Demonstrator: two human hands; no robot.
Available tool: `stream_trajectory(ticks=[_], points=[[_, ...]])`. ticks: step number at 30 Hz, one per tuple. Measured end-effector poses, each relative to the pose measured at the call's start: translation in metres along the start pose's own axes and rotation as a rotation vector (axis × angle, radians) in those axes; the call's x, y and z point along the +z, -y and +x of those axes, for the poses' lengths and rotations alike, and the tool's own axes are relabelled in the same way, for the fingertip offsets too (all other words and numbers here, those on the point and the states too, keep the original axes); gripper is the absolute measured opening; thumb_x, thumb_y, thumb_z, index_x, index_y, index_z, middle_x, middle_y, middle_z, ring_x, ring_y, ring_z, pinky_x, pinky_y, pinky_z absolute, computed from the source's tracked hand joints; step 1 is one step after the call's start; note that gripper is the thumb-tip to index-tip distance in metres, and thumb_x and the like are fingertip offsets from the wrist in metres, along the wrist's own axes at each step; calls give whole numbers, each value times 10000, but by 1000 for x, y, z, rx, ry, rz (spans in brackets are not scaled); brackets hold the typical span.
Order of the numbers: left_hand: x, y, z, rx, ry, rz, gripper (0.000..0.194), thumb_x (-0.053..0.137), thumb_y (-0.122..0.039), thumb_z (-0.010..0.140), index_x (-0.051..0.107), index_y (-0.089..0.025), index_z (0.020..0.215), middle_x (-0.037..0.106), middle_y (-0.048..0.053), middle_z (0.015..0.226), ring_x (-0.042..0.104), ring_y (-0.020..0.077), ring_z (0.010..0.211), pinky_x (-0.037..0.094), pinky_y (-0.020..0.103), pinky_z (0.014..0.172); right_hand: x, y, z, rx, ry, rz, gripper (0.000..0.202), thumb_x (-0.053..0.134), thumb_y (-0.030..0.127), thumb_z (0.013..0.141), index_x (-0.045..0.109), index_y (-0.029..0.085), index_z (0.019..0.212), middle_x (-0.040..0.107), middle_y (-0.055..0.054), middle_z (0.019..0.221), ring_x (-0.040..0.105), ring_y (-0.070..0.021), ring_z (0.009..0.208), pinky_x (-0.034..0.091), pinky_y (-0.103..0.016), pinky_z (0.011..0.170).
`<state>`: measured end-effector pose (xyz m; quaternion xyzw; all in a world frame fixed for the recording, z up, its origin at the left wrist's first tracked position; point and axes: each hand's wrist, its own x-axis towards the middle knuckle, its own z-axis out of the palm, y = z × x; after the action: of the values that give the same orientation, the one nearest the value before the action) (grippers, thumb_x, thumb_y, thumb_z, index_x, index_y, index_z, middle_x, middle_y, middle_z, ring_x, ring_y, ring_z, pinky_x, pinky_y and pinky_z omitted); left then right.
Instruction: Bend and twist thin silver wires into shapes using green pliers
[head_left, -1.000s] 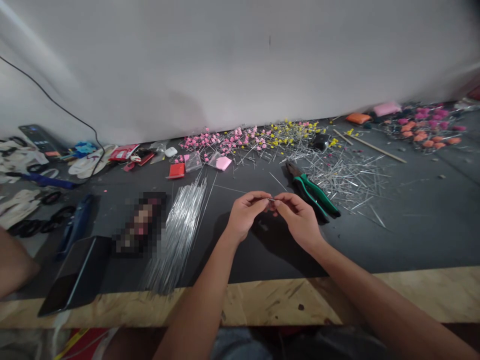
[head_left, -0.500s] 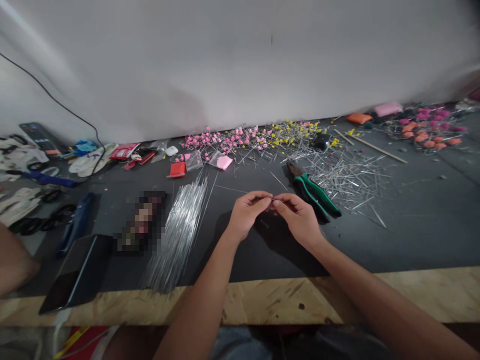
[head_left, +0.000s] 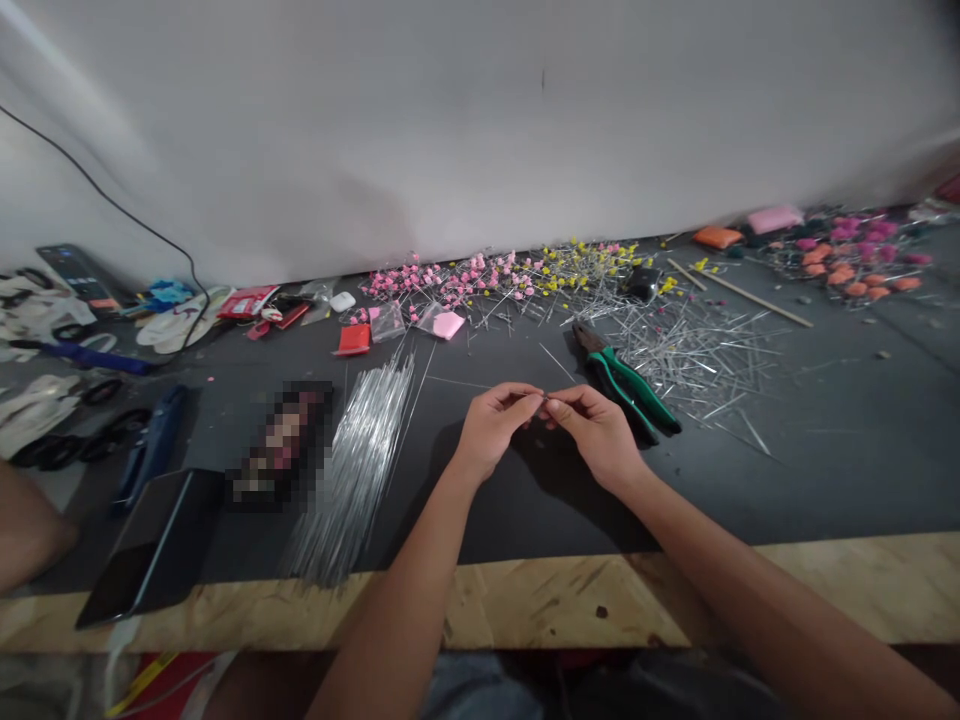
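Note:
Over the middle of the dark tabletop, my left hand [head_left: 495,428] and my right hand [head_left: 596,432] meet fingertip to fingertip. Both are closed in a pinch on a tiny, thin piece between them, too small to make out. A thin wire [head_left: 459,382] extends leftward from near my left fingers; whether it is held or lies on the table, I cannot tell. Pliers with green and black handles [head_left: 634,390] lie just beyond my right hand. Left of my left hand is a bundle of straight silvery wires [head_left: 367,450].
Pink-tipped wires [head_left: 457,275], yellow-tipped wires [head_left: 585,268] and loose wire pieces [head_left: 690,350] lie along the wall. A wooden stick [head_left: 742,293] and orange-tipped wires [head_left: 847,275] are at right. A black phone-like device [head_left: 150,550] rests front left, near another person's arm [head_left: 30,525].
My hands stay together in nearly the same place, with only a slight shift of the fingers. Everything on the table lies as before.

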<state>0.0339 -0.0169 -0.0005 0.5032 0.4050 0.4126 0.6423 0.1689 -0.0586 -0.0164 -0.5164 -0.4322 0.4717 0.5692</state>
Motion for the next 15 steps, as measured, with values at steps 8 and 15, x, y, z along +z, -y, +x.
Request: stream_trajectory(ticks=[8, 15], points=[[2, 2, -3, -12, -27, 61, 158, 652, -305, 686, 665, -166, 759, 645, 4, 647, 542, 87, 576, 402, 219, 561, 1, -3, 1, 10, -25, 3, 154, 654, 338, 714, 626, 199, 776, 634, 11, 664, 584, -127, 642, 458, -268, 642], [4, 2, -4, -23, -53, 83, 149, 656, -296, 683, 661, -161, 748, 643, 4, 636, 533, 81, 562, 397, 214, 553, 0, -6, 1, 10, -35, -11, 177, 647, 357, 715, 625, 191, 773, 630, 0, 663, 580, -136, 649, 451, -283, 654]])
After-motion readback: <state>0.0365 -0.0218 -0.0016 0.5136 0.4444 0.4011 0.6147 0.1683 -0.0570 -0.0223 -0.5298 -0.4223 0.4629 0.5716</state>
